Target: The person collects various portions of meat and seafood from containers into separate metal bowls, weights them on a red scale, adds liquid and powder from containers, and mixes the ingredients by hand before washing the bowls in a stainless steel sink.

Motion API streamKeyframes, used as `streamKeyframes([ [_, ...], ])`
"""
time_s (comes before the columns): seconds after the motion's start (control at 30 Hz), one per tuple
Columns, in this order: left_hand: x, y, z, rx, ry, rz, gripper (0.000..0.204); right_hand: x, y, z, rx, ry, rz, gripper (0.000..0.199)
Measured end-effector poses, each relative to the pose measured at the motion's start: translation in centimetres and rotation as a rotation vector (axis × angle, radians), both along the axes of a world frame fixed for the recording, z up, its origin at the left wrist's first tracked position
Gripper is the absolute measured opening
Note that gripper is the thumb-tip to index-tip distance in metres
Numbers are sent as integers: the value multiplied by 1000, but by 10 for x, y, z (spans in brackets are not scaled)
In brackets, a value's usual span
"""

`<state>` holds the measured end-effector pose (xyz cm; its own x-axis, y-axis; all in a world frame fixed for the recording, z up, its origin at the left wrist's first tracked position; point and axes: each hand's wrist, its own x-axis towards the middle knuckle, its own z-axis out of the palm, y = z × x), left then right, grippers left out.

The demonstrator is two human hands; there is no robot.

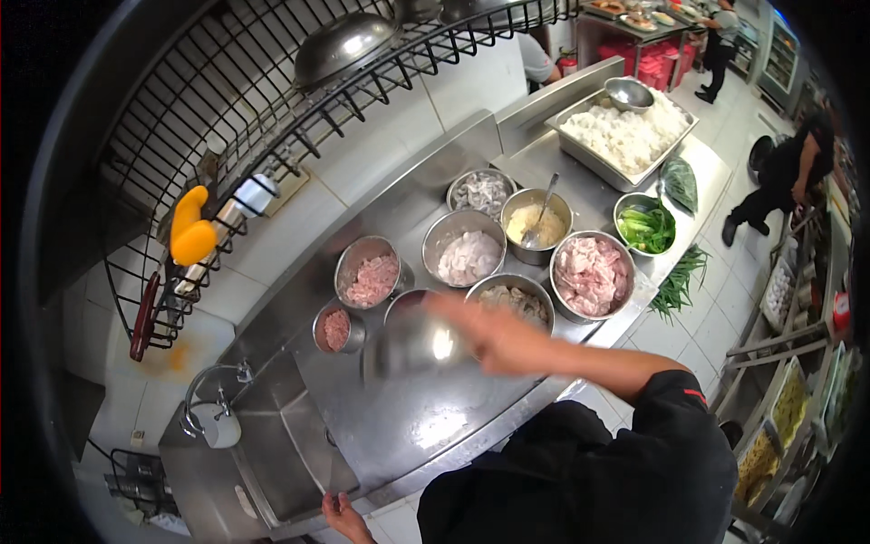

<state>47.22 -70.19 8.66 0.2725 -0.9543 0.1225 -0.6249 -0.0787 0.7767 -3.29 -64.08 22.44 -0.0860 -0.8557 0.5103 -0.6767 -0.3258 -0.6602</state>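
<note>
My right hand [489, 331] reaches across the steel counter [399, 435] and grips a shiny metal bowl [412, 349], both smeared by motion. Under and behind it, a pot [405, 306] is mostly covered. Beside my right forearm stands a pot of greyish meat pieces [518, 299]. A large pot of pale pink sliced meat [594, 275] is to its right. Farther back is a pot of whitish meat [468, 257]. To the left stand two pots of minced meat [372, 279]. My left hand [343, 517] hangs by the sink's front edge, fingers apart, holding nothing.
At left are a sink [299, 444] and faucet [204, 390]. A black wire rack [227, 127] overhangs the wall side. Farther right are a rice tray [625, 136], a pot of greens [645, 225] and a spoon [544, 204] in a pot. People stand at right.
</note>
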Motion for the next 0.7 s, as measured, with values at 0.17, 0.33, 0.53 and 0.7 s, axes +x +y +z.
streamKeyframes([
  [0.17,59,71,-29,40,-216,157,36,-182,-11,8,-129,-22,-831,81],
  [0.33,1,125,28,463,-232,326,44,-345,-7,-25,50,329,-1376,71],
  [0.53,27,157,-11,245,-232,166,38,-379,-15,-58,406,610,-1381,82],
  [0.7,122,189,-125,353,-197,176,37,-315,20,-59,338,274,-1086,49],
])
